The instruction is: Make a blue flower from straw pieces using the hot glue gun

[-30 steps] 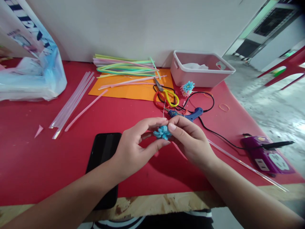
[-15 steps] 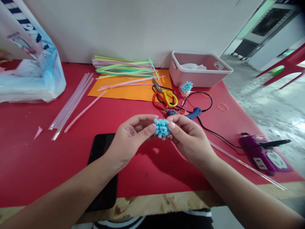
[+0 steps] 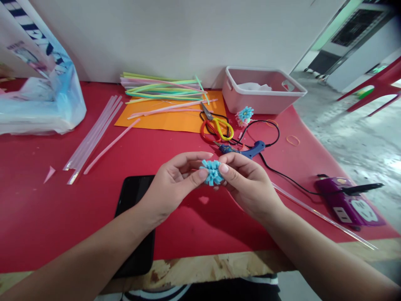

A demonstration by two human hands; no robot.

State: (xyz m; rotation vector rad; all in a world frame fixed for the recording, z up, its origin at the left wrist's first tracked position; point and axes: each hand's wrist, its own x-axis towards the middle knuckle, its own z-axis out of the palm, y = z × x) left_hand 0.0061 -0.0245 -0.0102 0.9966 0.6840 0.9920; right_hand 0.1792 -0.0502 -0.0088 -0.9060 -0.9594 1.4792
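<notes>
A small blue flower [image 3: 213, 173] of short fuzzy petals, seemingly pipe cleaner, is held above the red table, between both hands. My left hand [image 3: 180, 179] pinches its left side with thumb and fingers. On the other side, the thumb and index finger of my right hand [image 3: 246, 179] press on the petals. The flower's underside is hidden by the fingers. Just beyond the hands lie a blue glue gun [image 3: 255, 149] and scissors [image 3: 216, 127] with red and yellow handles. A finished-looking blue and pink flower [image 3: 244, 116] rests near the pink basket [image 3: 266, 100].
Colourful pipe cleaners [image 3: 163, 88] lie on orange paper [image 3: 134, 116]. Clear plastic sticks [image 3: 94, 138] are at left, beside a plastic bag [image 3: 62, 104]. A black phone [image 3: 136, 246] lies under my left forearm. At right, the glue gun's cord runs to a purple power strip [image 3: 347, 200].
The blue flower has tilted and dropped slightly, with its petals now spread more toward me. Both hands keep their pinch and have barely shifted.
</notes>
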